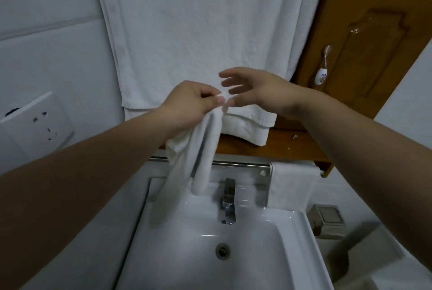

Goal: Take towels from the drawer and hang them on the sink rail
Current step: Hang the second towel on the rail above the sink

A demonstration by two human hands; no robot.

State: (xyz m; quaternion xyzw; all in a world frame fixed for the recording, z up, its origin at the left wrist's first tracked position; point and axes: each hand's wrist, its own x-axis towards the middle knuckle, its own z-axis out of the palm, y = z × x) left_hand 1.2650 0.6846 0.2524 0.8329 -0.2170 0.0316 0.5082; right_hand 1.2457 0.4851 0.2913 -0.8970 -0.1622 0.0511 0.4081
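Observation:
My left hand [190, 102] pinches the top corner of a small white towel [198, 149], which hangs down in folds over the back of the sink. My right hand [254, 89] is just to its right, fingers spread and straight, with the thumb tip close to the towel's corner. Below them a chrome rail [240, 165] runs along the wall behind the sink [210, 243]. Another small white towel [289, 184] hangs over the rail's right end.
A large white towel [198, 32] hangs on the wall above. A wooden cabinet door [364, 44] with a ceramic handle [321, 72] is at the right. The faucet [229, 200] stands mid-sink, a wall socket [39, 121] at left, a metal box [329, 220] at right.

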